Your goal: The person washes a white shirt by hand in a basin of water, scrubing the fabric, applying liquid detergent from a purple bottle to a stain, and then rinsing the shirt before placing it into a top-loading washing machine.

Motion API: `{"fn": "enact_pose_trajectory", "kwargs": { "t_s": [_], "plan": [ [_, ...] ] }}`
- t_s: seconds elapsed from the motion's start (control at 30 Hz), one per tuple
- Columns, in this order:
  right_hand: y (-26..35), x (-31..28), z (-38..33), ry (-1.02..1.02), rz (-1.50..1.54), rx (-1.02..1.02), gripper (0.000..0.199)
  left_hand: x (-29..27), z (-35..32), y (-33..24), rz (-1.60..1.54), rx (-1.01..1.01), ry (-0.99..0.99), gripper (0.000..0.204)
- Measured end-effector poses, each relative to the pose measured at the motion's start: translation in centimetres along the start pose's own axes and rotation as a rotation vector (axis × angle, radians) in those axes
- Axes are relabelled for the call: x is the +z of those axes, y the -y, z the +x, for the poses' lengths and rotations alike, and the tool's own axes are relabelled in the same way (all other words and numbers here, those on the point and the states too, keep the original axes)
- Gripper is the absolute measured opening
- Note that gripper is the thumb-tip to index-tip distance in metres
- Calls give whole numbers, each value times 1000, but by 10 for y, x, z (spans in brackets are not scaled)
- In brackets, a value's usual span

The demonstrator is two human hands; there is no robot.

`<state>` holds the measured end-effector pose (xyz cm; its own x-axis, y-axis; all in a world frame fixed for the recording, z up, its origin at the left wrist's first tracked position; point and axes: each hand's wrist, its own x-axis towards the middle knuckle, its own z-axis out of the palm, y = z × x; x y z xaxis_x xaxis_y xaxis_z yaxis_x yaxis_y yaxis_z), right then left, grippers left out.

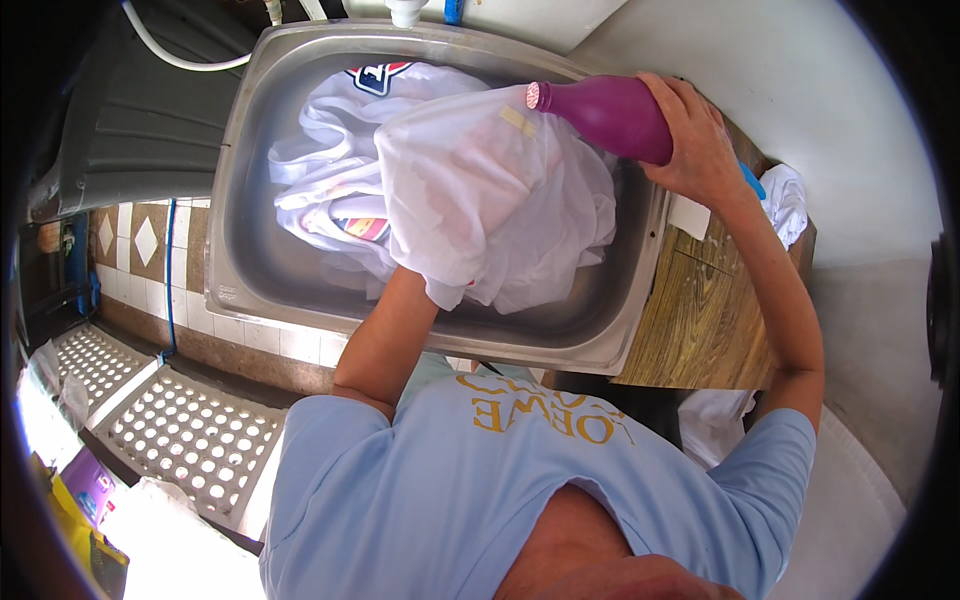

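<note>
Steel sink point(250, 150) sits in wooden counter point(700, 320) beside tiled wall point(140, 240).

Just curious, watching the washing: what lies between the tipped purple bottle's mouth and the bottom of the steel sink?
In the head view, white cloth lies bunched under the purple bottle, covering the steel sink floor there. The right hand holds the bottle.

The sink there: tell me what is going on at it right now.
A person leans over a steel sink that holds white garments. The right hand grips a purple bottle, tipped on its side with its nozzle over a white cloth. The left hand is hidden under that cloth, which drapes over it and seems held up from below. Whether anything is coming out of the bottle cannot be seen.
</note>
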<state>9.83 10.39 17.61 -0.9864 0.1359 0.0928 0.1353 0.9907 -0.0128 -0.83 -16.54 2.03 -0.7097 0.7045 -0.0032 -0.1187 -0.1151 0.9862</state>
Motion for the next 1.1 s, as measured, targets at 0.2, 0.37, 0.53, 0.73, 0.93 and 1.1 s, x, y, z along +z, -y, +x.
{"fn": "enact_pose_trajectory", "kwargs": {
  "t_s": [0.2, 0.37, 0.53, 0.73, 0.93, 1.1],
  "plan": [
    [-2, -4, 2, 39, -25, 6, 88, 4, 1, -4, 52, 16, -10, 49],
    [-4, -6, 3, 48, -39, 7, 88, 4, 1, 5, 35, -6, -9, 47],
    [-8, -7, 1, 53, -64, 0, 87, 6, 1, -1, 14, -50, 17, 46],
    [-11, -9, 0, 63, -62, 1, 87, 8, 0, -6, 10, -86, 40, 45],
    [-8, -13, 0, 85, -64, 3, 86, 7, 0, 1, -20, -90, 21, 46],
    [-10, -11, -4, 70, -75, 0, 87, 8, 0, -1, -81, -105, 6, 46]
  ]
}}
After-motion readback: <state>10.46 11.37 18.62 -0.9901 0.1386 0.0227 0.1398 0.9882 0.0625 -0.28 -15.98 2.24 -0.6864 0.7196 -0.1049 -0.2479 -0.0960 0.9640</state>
